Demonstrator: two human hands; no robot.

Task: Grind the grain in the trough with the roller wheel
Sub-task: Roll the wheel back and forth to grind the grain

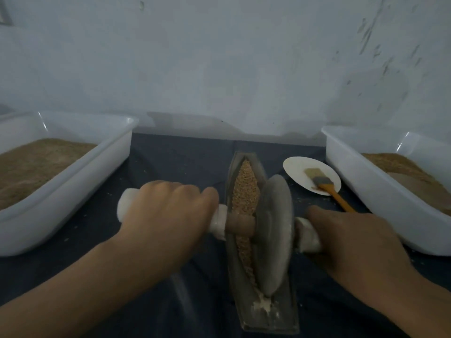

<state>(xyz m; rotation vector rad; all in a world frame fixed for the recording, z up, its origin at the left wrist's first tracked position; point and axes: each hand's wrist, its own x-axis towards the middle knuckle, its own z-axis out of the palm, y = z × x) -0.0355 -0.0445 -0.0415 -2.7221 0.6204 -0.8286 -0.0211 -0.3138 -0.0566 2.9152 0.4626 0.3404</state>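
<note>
Roller wheel [274,236] upright in the trough [264,311], set toward its near half, rim down among the grain [245,189]. Grain heaped along the groove, mostly ahead of the wheel; pale ground powder at the trough's near end. Wooden axle through the wheel's centre, white-wrapped grips on both ends. Left hand [168,215] curled round the left grip, knuckles up, just left of the trough. Right hand [351,242] wrapped round the right grip, close beside the wheel. Trough lengthwise on a dark cloth [170,167], between the two forearms. Beyond the right hand, a small white plate [295,168] with a brush [324,185] lying on it, orange handle pointing toward the right wrist. White tub [73,181] at far left and another white tub [380,191] at far right, each holding brown meal. Pale wall behind.
</note>
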